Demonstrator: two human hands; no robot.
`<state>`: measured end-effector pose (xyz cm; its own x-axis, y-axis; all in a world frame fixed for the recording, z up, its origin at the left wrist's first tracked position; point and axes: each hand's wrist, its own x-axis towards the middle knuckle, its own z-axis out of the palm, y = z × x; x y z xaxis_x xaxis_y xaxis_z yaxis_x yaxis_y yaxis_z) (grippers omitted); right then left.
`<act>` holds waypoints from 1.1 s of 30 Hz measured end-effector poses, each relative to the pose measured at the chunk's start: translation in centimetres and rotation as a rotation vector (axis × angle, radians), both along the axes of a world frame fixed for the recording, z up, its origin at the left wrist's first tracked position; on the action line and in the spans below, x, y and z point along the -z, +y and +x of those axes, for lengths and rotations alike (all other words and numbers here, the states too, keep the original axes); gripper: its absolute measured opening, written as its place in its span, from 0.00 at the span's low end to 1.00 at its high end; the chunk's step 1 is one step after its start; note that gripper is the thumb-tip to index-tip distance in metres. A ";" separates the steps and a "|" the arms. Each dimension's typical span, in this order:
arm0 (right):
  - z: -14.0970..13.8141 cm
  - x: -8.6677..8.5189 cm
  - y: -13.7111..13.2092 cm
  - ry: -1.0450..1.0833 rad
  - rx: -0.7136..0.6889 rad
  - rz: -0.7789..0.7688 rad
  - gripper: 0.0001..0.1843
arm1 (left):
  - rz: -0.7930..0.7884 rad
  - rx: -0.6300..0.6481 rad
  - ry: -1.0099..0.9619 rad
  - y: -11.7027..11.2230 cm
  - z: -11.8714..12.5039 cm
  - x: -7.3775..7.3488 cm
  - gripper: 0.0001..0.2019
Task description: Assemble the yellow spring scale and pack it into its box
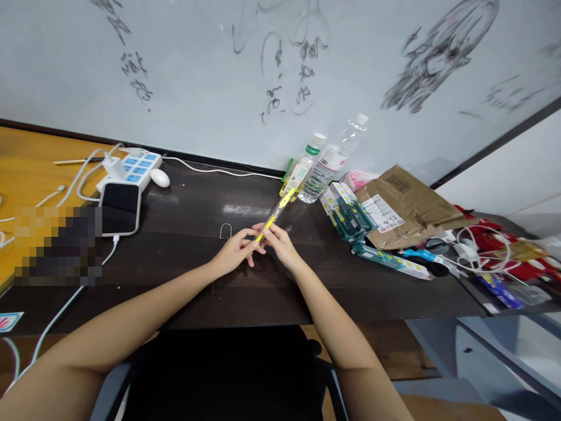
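Head view: my left grip [239, 251] and right grip [280, 242] both pinch a slender yellow-and-clear stick [274, 216], perhaps a wrapped pen, though it is too small to tell. It slants above the dark table [184, 204], its far end pointing toward the green-labelled bottle [314, 148]. A wire loop [225, 224] lies near my left fingers.

We are noting an office-type workspace: a scribbled whiteboard [197, 88] is backing a dark desk [184, 204] carrying a power strip [139, 168].
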<state>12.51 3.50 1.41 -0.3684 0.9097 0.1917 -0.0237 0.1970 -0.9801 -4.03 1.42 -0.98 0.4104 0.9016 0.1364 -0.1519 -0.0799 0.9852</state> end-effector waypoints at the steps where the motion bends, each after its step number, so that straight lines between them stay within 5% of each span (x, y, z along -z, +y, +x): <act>1: 0.0 0.0 0.0 0.001 0.003 0.003 0.21 | 0.007 0.002 -0.002 0.0 0.0 0.0 0.22; 13: 0.1 0.1 0.0 0.026 -0.017 -0.006 0.19 | 0.093 0.012 0.091 0.2 -0.3 0.2 0.22; 22: 0.3 -0.1 0.4 0.226 0.139 -0.079 0.20 | 0.275 -0.159 0.376 0.6 -1.9 -1.6 0.15; 28: 0.3 0.3 0.7 0.217 0.056 -0.114 0.19 | 0.225 -0.104 0.405 -0.2 -1.2 -1.4 0.11; 33: 0.2 0.3 0.5 0.183 0.027 -0.112 0.19 | 0.222 -0.217 0.502 -0.4 -1.1 -1.7 0.17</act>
